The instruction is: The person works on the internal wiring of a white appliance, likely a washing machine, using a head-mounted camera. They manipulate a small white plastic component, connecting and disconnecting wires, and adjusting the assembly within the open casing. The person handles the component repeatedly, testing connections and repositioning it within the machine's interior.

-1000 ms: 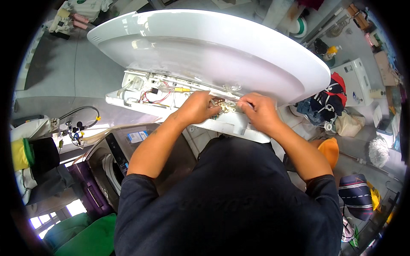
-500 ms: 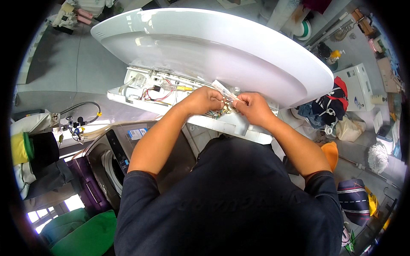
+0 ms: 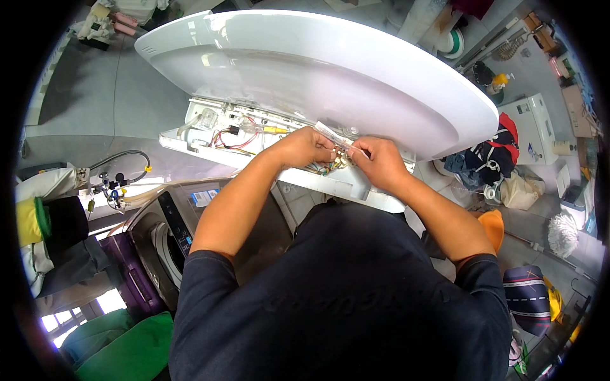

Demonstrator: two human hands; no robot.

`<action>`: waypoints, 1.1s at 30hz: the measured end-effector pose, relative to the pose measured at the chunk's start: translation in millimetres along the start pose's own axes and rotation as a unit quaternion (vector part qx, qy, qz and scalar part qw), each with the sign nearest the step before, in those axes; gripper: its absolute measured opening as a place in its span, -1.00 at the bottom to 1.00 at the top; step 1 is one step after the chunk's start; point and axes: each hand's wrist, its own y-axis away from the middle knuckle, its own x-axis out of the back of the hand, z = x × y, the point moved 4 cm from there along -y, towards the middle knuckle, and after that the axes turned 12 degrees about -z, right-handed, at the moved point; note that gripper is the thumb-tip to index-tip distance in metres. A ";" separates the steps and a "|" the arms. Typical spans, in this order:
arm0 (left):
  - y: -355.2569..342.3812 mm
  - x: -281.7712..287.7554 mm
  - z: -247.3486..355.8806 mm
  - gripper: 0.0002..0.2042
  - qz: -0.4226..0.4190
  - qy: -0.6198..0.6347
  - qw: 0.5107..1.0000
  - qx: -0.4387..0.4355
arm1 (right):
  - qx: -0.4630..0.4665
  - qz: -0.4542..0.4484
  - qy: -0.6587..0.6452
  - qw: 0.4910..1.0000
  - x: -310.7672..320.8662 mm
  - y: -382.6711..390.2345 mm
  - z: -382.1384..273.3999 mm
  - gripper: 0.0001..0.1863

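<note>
My left hand is closed in a pinch over the wire bundle, but what sits between its fingertips is too small to make out. My right hand pinches one end of a narrow white strip with print on it, which slants up to the left between both hands. Just below the fingers, thin coloured wires and connectors crowd inside a long white housing. Farther left in it lie red and black wires and a yellow sleeve. A large curved white panel rises behind.
Left of me stands a grey front-loading washing machine, with a black hose and valve beyond it. To the right are piled clothes, a white box-shaped appliance, an orange object and a white mop head.
The white strip has turned slightly flatter and shifted a little between my hands. Both hands stay over the same wires, with only small finger movements.
</note>
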 end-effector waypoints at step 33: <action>6.7 1.5 7.2 -0.73 -0.015 0.079 0.996 -0.034 | 0.016 -0.006 0.070 0.997 -5.7 0.1 1.4 -0.80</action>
